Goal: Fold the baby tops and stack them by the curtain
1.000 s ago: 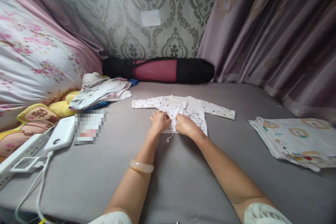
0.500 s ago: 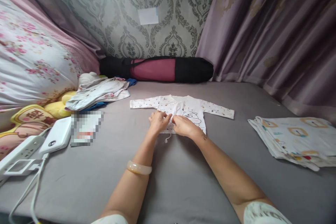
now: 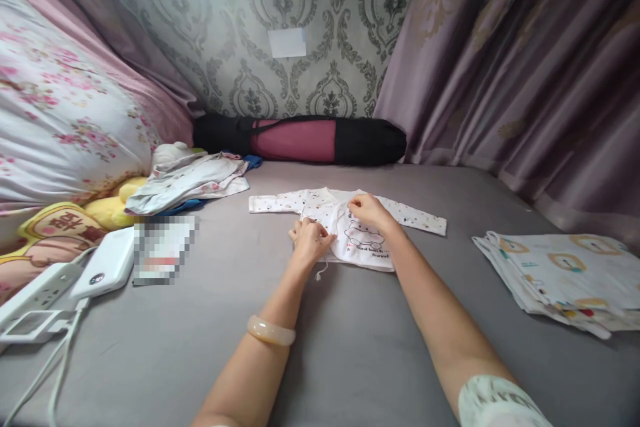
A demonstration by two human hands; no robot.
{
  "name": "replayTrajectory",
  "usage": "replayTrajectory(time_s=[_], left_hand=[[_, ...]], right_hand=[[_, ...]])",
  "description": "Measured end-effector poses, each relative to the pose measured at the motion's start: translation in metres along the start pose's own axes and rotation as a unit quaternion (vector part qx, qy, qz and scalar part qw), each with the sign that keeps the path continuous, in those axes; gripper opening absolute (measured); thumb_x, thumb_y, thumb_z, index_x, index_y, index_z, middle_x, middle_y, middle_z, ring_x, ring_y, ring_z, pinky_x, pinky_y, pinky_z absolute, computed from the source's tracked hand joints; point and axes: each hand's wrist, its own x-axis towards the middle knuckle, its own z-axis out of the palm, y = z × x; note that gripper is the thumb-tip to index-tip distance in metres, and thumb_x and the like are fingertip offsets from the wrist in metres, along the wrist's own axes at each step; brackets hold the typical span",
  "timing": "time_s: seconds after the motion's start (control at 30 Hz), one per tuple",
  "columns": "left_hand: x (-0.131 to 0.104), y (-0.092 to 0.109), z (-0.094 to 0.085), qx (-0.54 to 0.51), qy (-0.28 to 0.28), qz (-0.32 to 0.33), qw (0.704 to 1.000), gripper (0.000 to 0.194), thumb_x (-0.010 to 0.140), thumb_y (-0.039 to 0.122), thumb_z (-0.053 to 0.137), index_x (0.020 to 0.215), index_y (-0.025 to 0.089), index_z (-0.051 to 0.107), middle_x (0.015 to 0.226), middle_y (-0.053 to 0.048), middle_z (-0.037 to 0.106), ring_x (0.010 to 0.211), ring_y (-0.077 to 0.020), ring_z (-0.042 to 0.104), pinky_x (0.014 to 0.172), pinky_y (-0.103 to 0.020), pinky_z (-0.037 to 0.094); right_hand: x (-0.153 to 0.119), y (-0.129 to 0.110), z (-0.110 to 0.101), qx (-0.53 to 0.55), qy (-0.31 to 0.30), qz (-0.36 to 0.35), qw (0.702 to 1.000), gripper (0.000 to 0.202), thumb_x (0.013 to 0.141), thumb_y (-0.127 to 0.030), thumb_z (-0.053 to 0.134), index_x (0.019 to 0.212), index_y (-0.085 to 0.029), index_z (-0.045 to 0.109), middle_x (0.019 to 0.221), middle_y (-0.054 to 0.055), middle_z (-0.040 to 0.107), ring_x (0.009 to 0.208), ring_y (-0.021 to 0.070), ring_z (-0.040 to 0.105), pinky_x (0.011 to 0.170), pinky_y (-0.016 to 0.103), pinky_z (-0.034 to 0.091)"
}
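Observation:
A small white baby shirt (image 3: 361, 240) lies spread on the grey sheet, sleeves out to both sides, with a printed cartoon animal and lettering on its front. My left hand (image 3: 311, 241) is at the lower left of the front, its fingers curled and thumb against the front flap's edge. Higher up, my right hand (image 3: 373, 211) pinches the cloth near the chest, by the overlapping edge. Whether a tie is also between those fingers cannot be made out. A thin white tie string (image 3: 320, 272) hangs out below the hem.
Folded printed cloths (image 3: 565, 273) lie at the right. On the left are a pile of clothes (image 3: 193, 180), a white power bank (image 3: 106, 263), a power strip (image 3: 37, 293) with cables, and a yellow cushion (image 3: 55, 233). A long black-and-maroon bag (image 3: 295, 139) rests along the wall.
My right hand has moved up and away from my left, from the lower front to the chest, uncovering the printed lettering. My left hand has shifted slightly lower and stays at the flap.

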Motion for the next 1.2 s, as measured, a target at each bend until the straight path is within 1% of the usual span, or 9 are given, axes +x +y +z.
replayTrajectory(time_s=[0.1,0.2,0.37,0.53,0.7,0.8,0.9,1.07,1.2], left_hand=[[-0.002,0.002,-0.001,-0.004,-0.001,-0.006,1.0,0.021,0.078,0.043,0.068,0.076,0.022,0.071,0.119,-0.007,0.061,0.119,-0.0307,0.046,0.101,-0.044,0.032],[-0.003,0.003,-0.002,-0.005,-0.006,-0.009,1.0,0.02,0.078,0.041,0.067,0.075,0.021,0.07,0.119,-0.007,0.061,0.119,-0.0306,0.046,0.1,-0.043,0.033],[-0.004,0.004,0.0,-0.006,-0.003,-0.011,1.0,0.017,0.075,0.037,0.068,0.076,0.02,0.069,0.119,-0.008,0.06,0.118,-0.0308,0.047,0.097,-0.043,0.035],[-0.004,0.006,-0.001,-0.01,-0.012,-0.014,1.0,0.013,0.076,0.033,0.066,0.075,0.02,0.069,0.119,-0.006,0.06,0.117,-0.0293,0.047,0.097,-0.041,0.036],[-0.004,0.008,-0.005,-0.002,-0.026,-0.026,0.999,0.012,0.077,0.031,0.063,0.072,0.02,0.067,0.121,-0.006,0.061,0.118,-0.0298,0.047,0.097,-0.041,0.036],[-0.004,0.007,-0.006,0.004,-0.032,-0.018,0.999,0.011,0.077,0.03,0.063,0.073,0.02,0.066,0.122,-0.007,0.06,0.119,-0.0303,0.047,0.097,-0.042,0.035],[-0.007,0.01,-0.007,0.023,-0.033,-0.013,0.999,0.01,0.077,0.027,0.061,0.081,0.02,0.066,0.121,-0.01,0.058,0.118,-0.0311,0.047,0.097,-0.043,0.036],[-0.017,0.024,-0.004,0.081,0.052,0.079,0.992,0.029,0.084,0.019,0.048,0.111,0.02,0.058,0.129,-0.013,0.055,0.124,-0.0289,0.045,0.105,-0.044,0.031],[-0.02,0.027,0.011,0.102,-0.003,0.185,0.977,0.042,0.096,0.028,0.035,0.136,0.019,0.046,0.152,-0.011,0.041,0.146,-0.027,0.025,0.119,-0.049,0.012]], right_hand=[[0.028,-0.005,0.007,-0.077,0.059,0.019,0.995,0.026,0.089,-0.024,0.05,0.096,-0.02,0.075,0.103,0.006,0.074,0.099,0.0198,0.064,0.08,0.025,0.044],[0.048,-0.014,0.018,-0.116,0.043,0.04,0.992,0.026,0.09,-0.029,0.052,0.101,-0.022,0.076,0.116,0.009,0.071,0.114,0.0236,0.059,0.092,0.031,0.042],[0.065,-0.017,0.028,-0.133,-0.015,0.069,0.989,0.023,0.086,-0.026,0.058,0.098,-0.019,0.076,0.11,0.013,0.072,0.114,0.028,0.059,0.093,0.036,0.042],[0.063,-0.01,0.038,-0.175,0.027,0.045,0.983,0.028,0.089,-0.019,0.049,0.102,-0.016,0.074,0.118,0.017,0.067,0.119,0.0297,0.055,0.097,0.038,0.04],[0.052,-0.003,0.05,-0.175,0.081,0.014,0.981,0.035,0.097,-0.026,0.04,0.113,-0.016,0.069,0.124,0.015,0.062,0.121,0.0265,0.051,0.101,0.036,0.036],[0.05,0.006,0.045,-0.121,0.071,-0.02,0.99,0.038,0.1,-0.027,0.033,0.122,-0.018,0.064,0.128,0.011,0.06,0.121,0.0223,0.051,0.102,0.032,0.036],[0.046,0.018,0.034,-0.092,0.129,0.019,0.987,0.044,0.1,-0.019,0.026,0.133,-0.015,0.055,0.136,0.012,0.056,0.125,0.0216,0.049,0.103,0.031,0.035],[0.035,0.032,0.034,-0.145,0.097,0.049,0.983,0.048,0.098,-0.02,0.03,0.142,-0.009,0.044,0.147,0.016,0.046,0.139,0.0256,0.036,0.113,0.039,0.024],[0.034,0.031,0.046,-0.161,0.029,0.046,0.985,0.061,0.101,-0.04,0.022,0.151,-0.006,0.03,0.161,0.016,0.023,0.149,0.0279,0.012,0.119,0.048,0.008]])
